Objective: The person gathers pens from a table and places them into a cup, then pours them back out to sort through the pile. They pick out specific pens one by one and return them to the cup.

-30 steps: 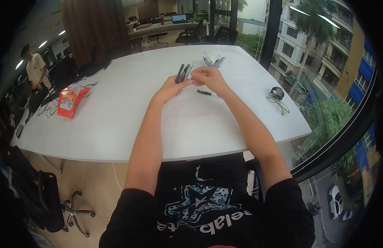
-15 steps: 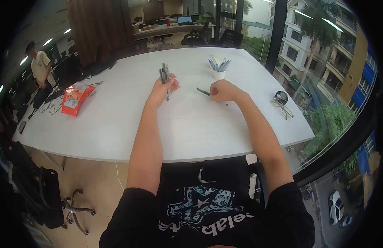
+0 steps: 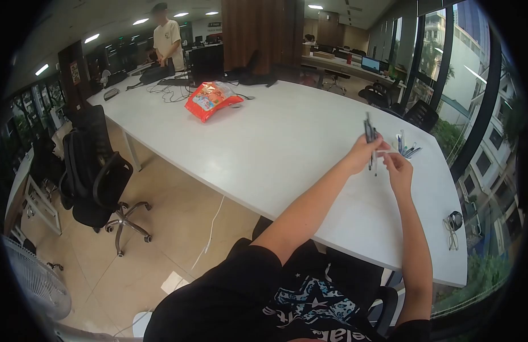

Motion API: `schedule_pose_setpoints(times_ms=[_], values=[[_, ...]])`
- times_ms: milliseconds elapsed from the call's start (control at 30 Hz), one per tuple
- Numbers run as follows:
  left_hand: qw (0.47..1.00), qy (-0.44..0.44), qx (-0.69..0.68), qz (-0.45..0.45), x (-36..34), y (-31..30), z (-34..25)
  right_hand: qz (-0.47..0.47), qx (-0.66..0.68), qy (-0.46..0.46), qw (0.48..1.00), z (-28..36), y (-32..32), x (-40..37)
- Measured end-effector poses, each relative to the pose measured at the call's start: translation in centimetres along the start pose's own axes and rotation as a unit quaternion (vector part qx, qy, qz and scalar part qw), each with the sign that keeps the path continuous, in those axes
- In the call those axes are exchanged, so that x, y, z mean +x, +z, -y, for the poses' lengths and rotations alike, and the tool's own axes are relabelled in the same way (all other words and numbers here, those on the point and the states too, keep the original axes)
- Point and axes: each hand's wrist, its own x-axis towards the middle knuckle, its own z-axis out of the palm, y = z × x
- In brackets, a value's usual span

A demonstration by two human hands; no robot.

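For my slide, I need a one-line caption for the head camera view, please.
Seated at a white table, the left hand holds a bundle of pens upright, the right hand close beside it.

Above the white table [image 3: 287, 148], the left hand [image 3: 362, 155] grips a bundle of dark pens [image 3: 369, 130] upright. The right hand [image 3: 398, 169] sits just beside it, fingertips at the bundle's lower end. Another cluster of pens [image 3: 406, 151] stands just behind the hands, and a red snack bag [image 3: 211, 98] lies well apart.

Bright daylight from right-hand windows, ceiling strip lights, heavy fisheye bending, black vignetted corners, slight softness
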Motion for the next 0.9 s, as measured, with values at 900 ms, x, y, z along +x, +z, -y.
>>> schedule_pose_setpoints(times_ms=[900], values=[[0.895, -0.208, 0.209, 0.335, 1.0, 0.9, -4.7, 0.183, 0.335, 0.192, 0.904, 5.6, -1.4, 3.6]])
